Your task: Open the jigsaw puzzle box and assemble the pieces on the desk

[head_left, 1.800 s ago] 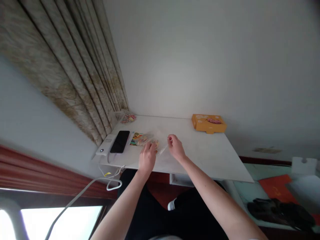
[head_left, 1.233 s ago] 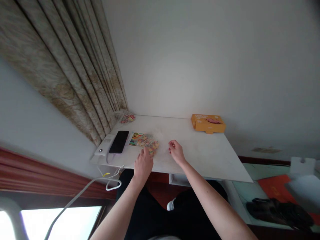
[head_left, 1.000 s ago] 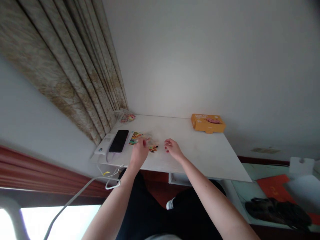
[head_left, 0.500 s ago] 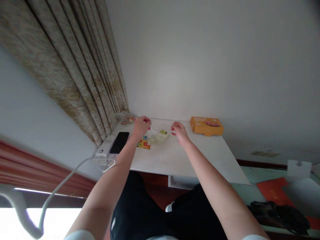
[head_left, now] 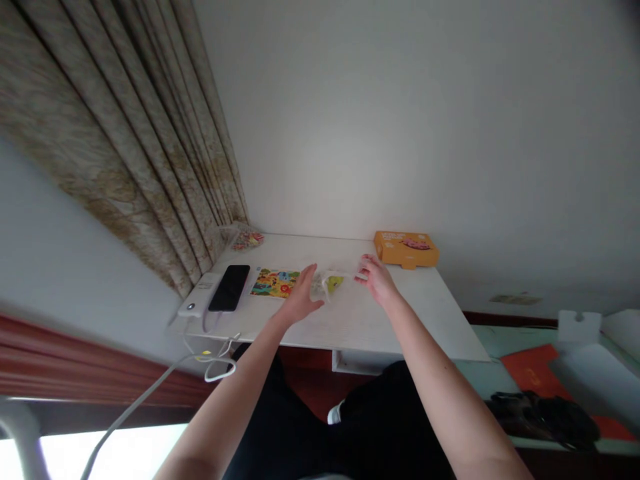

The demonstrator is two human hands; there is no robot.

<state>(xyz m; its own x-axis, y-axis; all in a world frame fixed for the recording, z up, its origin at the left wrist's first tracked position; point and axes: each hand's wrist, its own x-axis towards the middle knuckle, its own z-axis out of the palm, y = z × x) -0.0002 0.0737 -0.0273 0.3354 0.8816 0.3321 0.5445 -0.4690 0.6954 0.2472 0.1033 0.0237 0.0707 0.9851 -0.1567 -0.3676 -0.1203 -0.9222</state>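
Observation:
A clear plastic bag [head_left: 320, 285] with pale contents lies on the white table, a yellow-green piece [head_left: 334, 283] showing at its right. Beside the bag's left end is my left hand [head_left: 302, 298], thumb and fingers spread apart. My right hand [head_left: 376, 279] pinches the thin, stretched plastic at the bag's right side. Left of the bag, a colourful cartoon picture card [head_left: 273, 283] lies flat, its right end partly hidden by my left hand.
A black phone [head_left: 230, 288] lies by a white box [head_left: 199, 295] at the table's left, with a white cable [head_left: 150, 393] in front. Another bag with colourful pieces [head_left: 247, 240] is at the back left. An orange box [head_left: 407, 249] stands at the back right.
My left hand has let go of the bag's plastic, moved nearer and opened, uncovering more of the card. My right hand has moved slightly right and nearer, and the plastic now stretches to it.

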